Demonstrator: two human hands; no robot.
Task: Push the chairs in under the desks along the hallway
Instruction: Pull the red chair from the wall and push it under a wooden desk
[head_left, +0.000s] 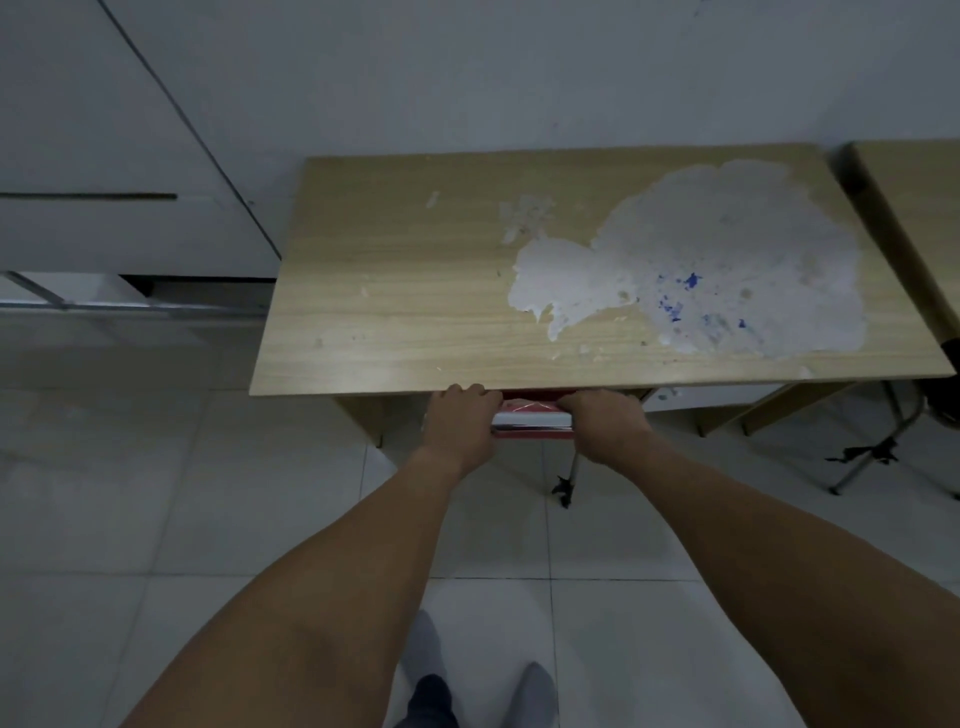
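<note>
Your left hand (460, 421) grips the left end of the red chair back (532, 415), fingers curled over its top; your right hand (605, 421) grips the right end the same way. The chair is almost wholly under the wooden desk (395, 291). Only the top of the back and one chair leg (569, 480) with a black foot show at the near edge.

Hazards, left to right:
- Left knuckles sit just beside the desk's near edge. Further pushing may pinch them between the chair back and the edge. Release or lower the grip before the back meets the desk.
- The chair looks roughly centred between the desk's side panels. An uneven push could swing it into a panel.
- The visible chair leg rests on smooth floor tiles (156, 493). It may slide suddenly rather than gradually, so keep the force low.
- A second desk (914, 208) stands just beside the first on the right, with a folding chair frame (878, 452) near it. A hard shove could jolt the first desk into it.

Surface and room: the desk top is light wood-grain laminate with a large peeled white patch (727, 260), flecked blue, on its right half. The desk stands against a pale wall (519, 73). A white cabinet (104, 156) is at far left. Lighting is dim.
</note>
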